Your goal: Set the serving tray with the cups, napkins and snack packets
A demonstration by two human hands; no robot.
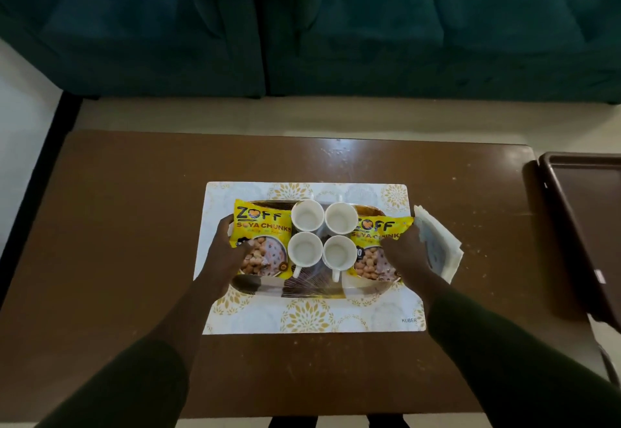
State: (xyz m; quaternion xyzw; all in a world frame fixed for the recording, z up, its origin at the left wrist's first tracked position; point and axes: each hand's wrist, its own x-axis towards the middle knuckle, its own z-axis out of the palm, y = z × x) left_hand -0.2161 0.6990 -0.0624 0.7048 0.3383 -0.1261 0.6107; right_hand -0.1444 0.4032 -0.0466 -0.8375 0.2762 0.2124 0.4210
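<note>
Serving tray [312, 288] on "KUBER" placemat [312, 318], table [134, 226] centre: four white cups [322, 237] between two yellow "ZOFF SOYA CHUNKS" packets [262, 236]. Left hand [228, 253] grip closed on left packet and tray edge. Right hand [408, 254] covers right packet's lower label, grip unclear; napkins [437, 247] just beside.

I note four white cups [322, 237], two yellow soya chunks packets [262, 236] with black lettering, a white placemat [312, 315] with gold floral medallions, brown table [134, 226], teal sofa [369, 41], dark brown tray [588, 212], dark green sleeves [504, 360].
</note>
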